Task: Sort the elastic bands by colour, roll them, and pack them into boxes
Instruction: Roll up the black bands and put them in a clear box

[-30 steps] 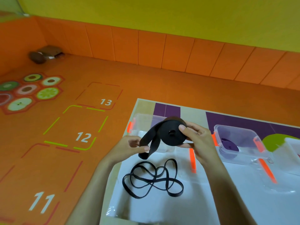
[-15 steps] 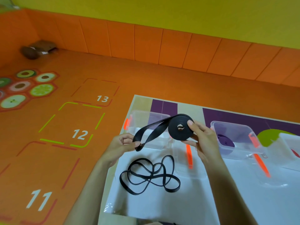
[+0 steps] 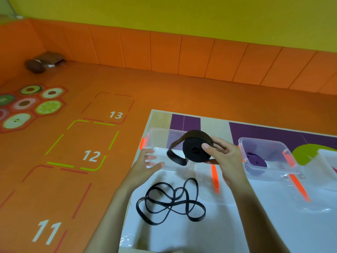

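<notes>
My right hand (image 3: 225,157) pinches a wide black elastic band rolled into a thick coil (image 3: 196,149). The band's short loose tail (image 3: 176,156) curls off the coil to the left. Just left of that tail, my left hand (image 3: 145,165) hovers with fingers spread and nothing in it. Behind the roll stands an empty clear box (image 3: 158,137) with orange clips. A thin black band (image 3: 171,200) lies tangled on the white sheet below my hands. To the right, a second clear box (image 3: 264,145) holds a purple roll (image 3: 256,160).
A clear lid with an orange clip (image 3: 214,177) lies flat under my right wrist, and another lid (image 3: 299,187) lies right of it. A third box (image 3: 328,157) shows at the right edge. The table's left edge (image 3: 138,157) drops to the orange floor.
My left hand has let go of the band's tail and opened. The tail, stretched out to the left before, now hangs short and curled beside the roll.
</notes>
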`<state>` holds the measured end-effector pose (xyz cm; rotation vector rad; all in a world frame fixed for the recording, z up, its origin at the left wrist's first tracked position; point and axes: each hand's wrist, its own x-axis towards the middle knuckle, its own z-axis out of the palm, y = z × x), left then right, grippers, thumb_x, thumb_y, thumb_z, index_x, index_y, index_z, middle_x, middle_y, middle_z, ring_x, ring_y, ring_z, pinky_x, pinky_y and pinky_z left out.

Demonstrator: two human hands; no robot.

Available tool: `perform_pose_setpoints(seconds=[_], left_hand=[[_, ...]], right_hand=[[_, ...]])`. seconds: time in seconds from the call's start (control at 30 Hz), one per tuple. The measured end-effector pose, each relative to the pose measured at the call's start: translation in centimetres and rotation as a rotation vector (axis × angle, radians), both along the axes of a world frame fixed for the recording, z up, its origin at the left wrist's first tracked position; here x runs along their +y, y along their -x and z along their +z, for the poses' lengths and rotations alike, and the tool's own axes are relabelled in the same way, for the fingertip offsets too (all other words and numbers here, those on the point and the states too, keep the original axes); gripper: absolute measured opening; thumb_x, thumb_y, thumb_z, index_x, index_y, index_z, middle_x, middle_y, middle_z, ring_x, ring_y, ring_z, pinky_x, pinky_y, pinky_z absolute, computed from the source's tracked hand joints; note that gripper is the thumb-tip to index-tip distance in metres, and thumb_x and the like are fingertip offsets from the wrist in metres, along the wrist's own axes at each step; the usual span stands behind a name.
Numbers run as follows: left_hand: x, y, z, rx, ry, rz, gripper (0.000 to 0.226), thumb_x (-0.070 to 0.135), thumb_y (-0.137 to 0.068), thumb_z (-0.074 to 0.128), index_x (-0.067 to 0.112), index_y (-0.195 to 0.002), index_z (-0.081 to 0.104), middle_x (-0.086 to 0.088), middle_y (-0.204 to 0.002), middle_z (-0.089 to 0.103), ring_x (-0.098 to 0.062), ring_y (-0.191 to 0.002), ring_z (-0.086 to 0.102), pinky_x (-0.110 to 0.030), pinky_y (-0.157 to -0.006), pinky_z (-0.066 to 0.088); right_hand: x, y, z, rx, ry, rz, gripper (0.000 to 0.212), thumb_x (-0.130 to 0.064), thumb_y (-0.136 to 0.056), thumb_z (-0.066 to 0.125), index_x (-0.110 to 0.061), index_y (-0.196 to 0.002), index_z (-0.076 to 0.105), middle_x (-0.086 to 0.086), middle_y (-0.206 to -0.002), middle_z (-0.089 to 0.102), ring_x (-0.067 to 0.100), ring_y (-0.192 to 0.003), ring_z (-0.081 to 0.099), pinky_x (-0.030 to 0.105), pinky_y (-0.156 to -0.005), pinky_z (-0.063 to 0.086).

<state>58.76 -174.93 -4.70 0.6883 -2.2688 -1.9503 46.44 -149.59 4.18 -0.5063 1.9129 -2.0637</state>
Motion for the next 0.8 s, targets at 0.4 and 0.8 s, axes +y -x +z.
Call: perform_pose_setpoints(seconds=[0.4,0.8], left_hand=[[3.5,5.9,13.3,0.279,0.344,-0.470,0.037,0.030,-0.086,0.088,0.030,-0.119,0.072,0.018,-0.116,0.077,0.001,-0.113,0.071,-0.020,-0.101,0.051],[2.9,5.3,11.6,0.260,0.287,-0.457,0.028,0.031,-0.077,0.095,0.030,-0.100,0.079,0.010,-0.098,0.082,-0.010,-0.096,0.078,-0.031,-0.089,0.063]], right_hand=[[1.5,1.2,3.2,0.167,-0.125,0.197,0.039,-0.014,-0.082,0.090,-0.033,-0.114,0.083,-0.002,-0.108,0.083,0.017,-0.104,0.079,0.023,-0.082,0.063],[1.3,1.3,2.3,0.116,-0.228,0.290,0.035,-0.011,-0.084,0.089,-0.018,-0.115,0.074,0.006,-0.102,0.081,0.027,-0.093,0.080,0.040,-0.069,0.067]])
